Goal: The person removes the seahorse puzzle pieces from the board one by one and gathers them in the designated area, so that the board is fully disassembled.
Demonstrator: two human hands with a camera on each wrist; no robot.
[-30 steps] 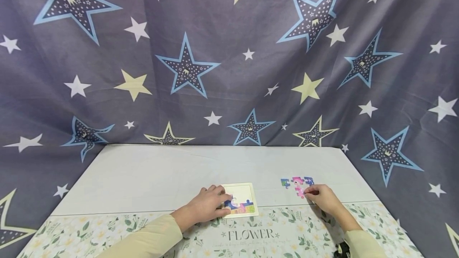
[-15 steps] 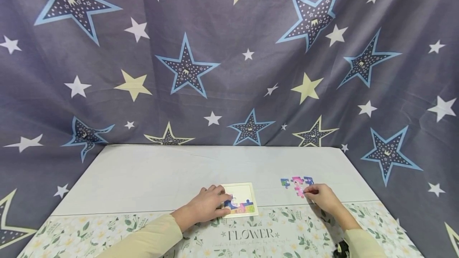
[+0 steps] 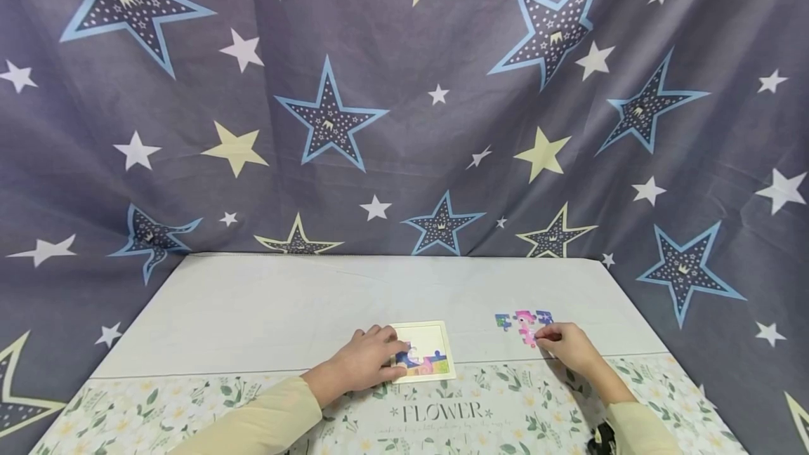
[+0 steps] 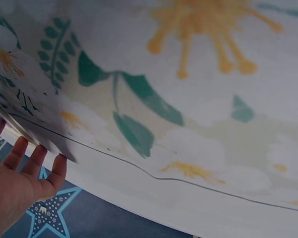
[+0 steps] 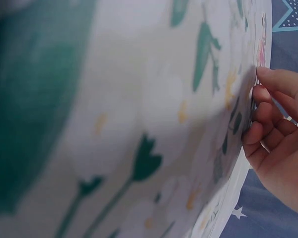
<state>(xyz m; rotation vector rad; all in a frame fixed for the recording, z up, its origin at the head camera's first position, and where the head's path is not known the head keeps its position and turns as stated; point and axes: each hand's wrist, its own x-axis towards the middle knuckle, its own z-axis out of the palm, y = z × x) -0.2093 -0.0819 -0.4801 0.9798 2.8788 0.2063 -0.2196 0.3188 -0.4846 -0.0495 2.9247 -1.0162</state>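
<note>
On the table lies a cream puzzle tray [image 3: 450, 350], its lower part filled with blue, pink and yellow-green pieces [image 3: 426, 365]. My left hand [image 3: 366, 360] holds the tray at its left side, thumb and fingers bent over the rim and covering some pieces. Farther right, my right hand [image 3: 569, 348] has thumb and index finger together on a small puzzle piece, mostly hidden by the fingertips. Close beside it lie a pink puzzle piece [image 3: 526, 338], another pink one with an eye [image 3: 524, 317], a blue piece with a star [image 3: 544, 317] and a blue-green piece [image 3: 502, 321].
A floral cloth [image 3: 468, 434] with the word FLOWER covers the near part of the table; the far part is a plain white surface [image 3: 284, 307]. Behind the table hangs a dark star-printed curtain [image 3: 404, 125]. Something black [image 3: 602, 439] sits at the right wrist.
</note>
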